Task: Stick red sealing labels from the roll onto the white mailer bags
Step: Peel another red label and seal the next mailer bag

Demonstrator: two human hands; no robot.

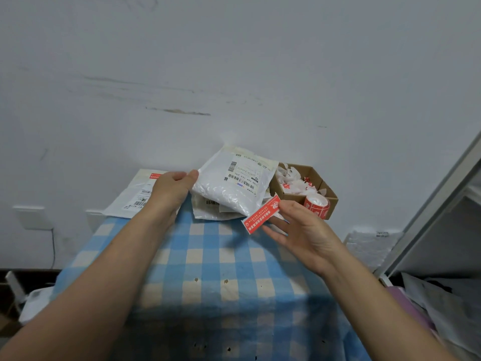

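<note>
Red label (261, 214) – right hand (304, 230); mailer (234, 186) – left hand (171, 188).

Single head-worn wide-angle view, facing forward and down, close over checked tablecloth (208, 256), wall (234, 61) behind

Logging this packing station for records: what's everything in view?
Lifted mailer bag: one, white, over table's far edge.
Labelled mailer bag: one, white, far left.
Lower mailer bag: one, white, under lifted one.
Red label: one, red, at right fingertips.
Label roll: one, red, box's near compartment.
Cardboard box: one, brown, far right.
Backing scraps: several, white, in box.
Checked cloth: one, blue-white, covering table.
Left hand: one, holds lifted mailer bag.
Right hand: one, pinches red label.
</note>
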